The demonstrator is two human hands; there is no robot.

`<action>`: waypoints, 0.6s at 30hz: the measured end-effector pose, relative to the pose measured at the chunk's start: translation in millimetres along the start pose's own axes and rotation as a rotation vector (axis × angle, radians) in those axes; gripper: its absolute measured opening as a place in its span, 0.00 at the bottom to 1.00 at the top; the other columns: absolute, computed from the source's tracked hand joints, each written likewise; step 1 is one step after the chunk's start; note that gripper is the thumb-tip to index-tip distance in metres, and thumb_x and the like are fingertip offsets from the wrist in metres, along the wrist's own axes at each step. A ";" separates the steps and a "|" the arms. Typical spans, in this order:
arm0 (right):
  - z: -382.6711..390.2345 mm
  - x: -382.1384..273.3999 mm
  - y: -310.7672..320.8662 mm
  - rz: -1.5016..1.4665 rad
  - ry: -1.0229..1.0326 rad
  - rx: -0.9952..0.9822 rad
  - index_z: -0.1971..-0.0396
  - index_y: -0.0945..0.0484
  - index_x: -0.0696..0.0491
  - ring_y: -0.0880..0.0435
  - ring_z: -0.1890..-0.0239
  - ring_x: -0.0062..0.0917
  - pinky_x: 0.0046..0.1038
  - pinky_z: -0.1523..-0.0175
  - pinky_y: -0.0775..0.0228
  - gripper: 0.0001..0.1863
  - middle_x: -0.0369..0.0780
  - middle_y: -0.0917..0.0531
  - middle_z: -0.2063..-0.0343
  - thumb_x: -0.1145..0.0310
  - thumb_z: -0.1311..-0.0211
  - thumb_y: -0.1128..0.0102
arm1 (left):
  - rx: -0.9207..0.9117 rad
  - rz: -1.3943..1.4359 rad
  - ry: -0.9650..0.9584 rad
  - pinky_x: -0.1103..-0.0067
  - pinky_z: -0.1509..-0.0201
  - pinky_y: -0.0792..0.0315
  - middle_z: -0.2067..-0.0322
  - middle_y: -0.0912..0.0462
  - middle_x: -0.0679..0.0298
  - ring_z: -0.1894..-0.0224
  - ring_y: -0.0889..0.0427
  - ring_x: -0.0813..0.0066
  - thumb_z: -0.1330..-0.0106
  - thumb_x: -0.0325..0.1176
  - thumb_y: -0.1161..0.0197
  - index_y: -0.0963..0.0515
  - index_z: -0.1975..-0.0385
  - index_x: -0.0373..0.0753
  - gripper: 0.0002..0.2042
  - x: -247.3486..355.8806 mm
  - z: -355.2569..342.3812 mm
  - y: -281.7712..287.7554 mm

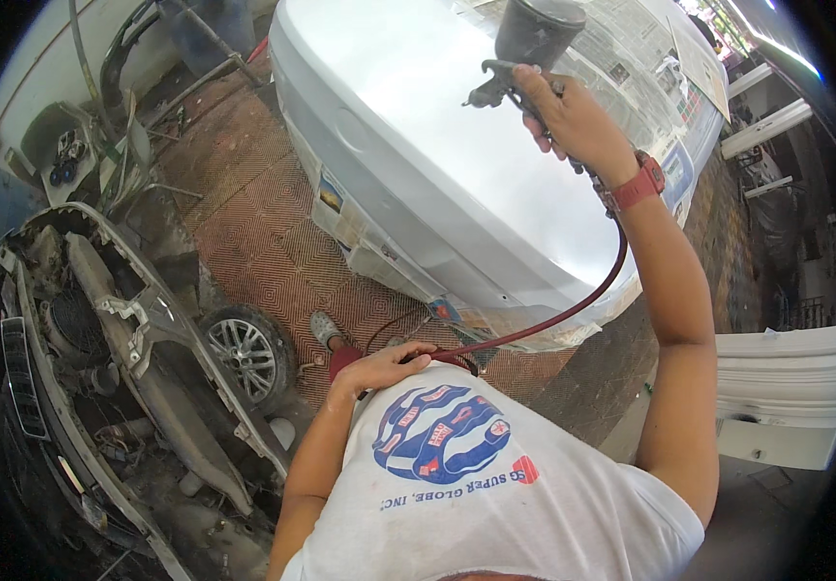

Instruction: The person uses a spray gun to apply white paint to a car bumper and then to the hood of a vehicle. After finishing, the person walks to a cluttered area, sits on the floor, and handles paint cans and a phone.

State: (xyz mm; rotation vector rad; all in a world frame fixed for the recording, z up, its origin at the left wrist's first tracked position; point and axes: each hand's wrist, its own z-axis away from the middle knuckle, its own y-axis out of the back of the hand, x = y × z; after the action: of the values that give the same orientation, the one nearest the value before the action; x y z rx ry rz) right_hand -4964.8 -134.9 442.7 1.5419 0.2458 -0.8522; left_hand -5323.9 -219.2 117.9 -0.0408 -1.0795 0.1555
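My right hand (pixel 558 121) grips a dark metal spray gun (pixel 495 87) with a grey cup (pixel 536 31) on top, raised over a white car body panel (pixel 408 155). A red hose (pixel 563 320) runs from below the gun, past my wrist, down to my waist. There my left hand (pixel 394 363) is closed on the hose, against my white T-shirt. Sheets of masking paper (pixel 650 58) cover the car's upper part, and more strips line its lower edge.
At my left lie a stripped car front end (pixel 118 378) and a loose wheel (pixel 242 353) beside the tiled floor (pixel 234 232). Car parts (pixel 69 145) and a blue drum (pixel 205 34) line the wall. White panels (pixel 776 387) stand at my right.
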 end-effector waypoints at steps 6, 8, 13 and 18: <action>16.7 -2.4 0.9 -0.169 0.007 -0.016 0.65 0.20 0.54 0.25 0.86 0.14 0.20 0.84 0.35 0.33 0.31 0.22 0.82 0.35 0.18 0.50 | -0.006 0.008 0.014 0.68 0.25 0.31 0.32 0.21 0.52 0.29 0.24 0.61 0.16 0.59 0.45 0.30 0.23 0.43 0.32 7.7 -4.7 7.4; 4.7 18.7 13.0 -0.129 -0.036 0.060 0.63 0.20 0.55 0.24 0.86 0.14 0.19 0.85 0.35 0.34 0.32 0.21 0.82 0.35 0.17 0.53 | -0.015 0.008 0.008 0.67 0.25 0.31 0.32 0.21 0.52 0.29 0.24 0.61 0.16 0.58 0.45 0.30 0.23 0.44 0.32 12.4 -5.7 6.0; -22.2 63.8 48.9 -0.090 -0.112 0.271 0.65 0.21 0.54 0.23 0.86 0.16 0.21 0.85 0.35 0.35 0.32 0.22 0.83 0.33 0.19 0.50 | 0.005 -0.022 -0.006 0.68 0.25 0.31 0.32 0.21 0.51 0.30 0.24 0.61 0.16 0.56 0.45 0.30 0.22 0.44 0.31 35.2 -1.2 3.6; -37.9 91.3 78.3 -0.104 -0.163 0.369 0.66 0.20 0.56 0.22 0.86 0.18 0.23 0.84 0.34 0.36 0.34 0.21 0.82 0.33 0.20 0.49 | -0.022 -0.030 -0.013 0.68 0.25 0.31 0.31 0.21 0.52 0.29 0.24 0.62 0.15 0.54 0.45 0.31 0.21 0.43 0.30 48.1 0.7 4.8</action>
State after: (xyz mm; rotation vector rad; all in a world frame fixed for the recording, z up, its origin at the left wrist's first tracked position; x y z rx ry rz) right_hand -4839.0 -143.8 442.1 1.7991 0.0505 -1.1473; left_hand -5302.8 -207.4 159.8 -0.0431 -1.0945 0.1173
